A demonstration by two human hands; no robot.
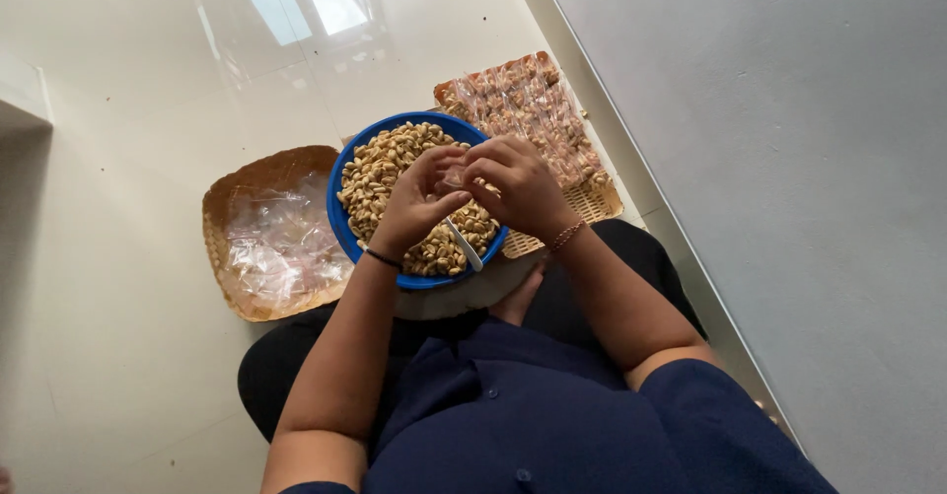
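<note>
A blue bowl (340, 220) full of pale roasted nuts (385, 164) sits on the floor in front of my crossed legs. My left hand (412, 204) and my right hand (516, 188) meet above the bowl, both pinching a small clear plastic pouch (456, 176) between the fingertips. A white plastic spoon (464, 245) lies in the nuts, just under my hands. The pouch is mostly hidden by my fingers, so its contents do not show.
A woven tray (222, 220) holding empty clear plastic pouches sits left of the bowl. Another woven tray (592, 201) with several filled pouches lies behind and right of it, against a grey wall (789, 139). The floor is glossy white tile.
</note>
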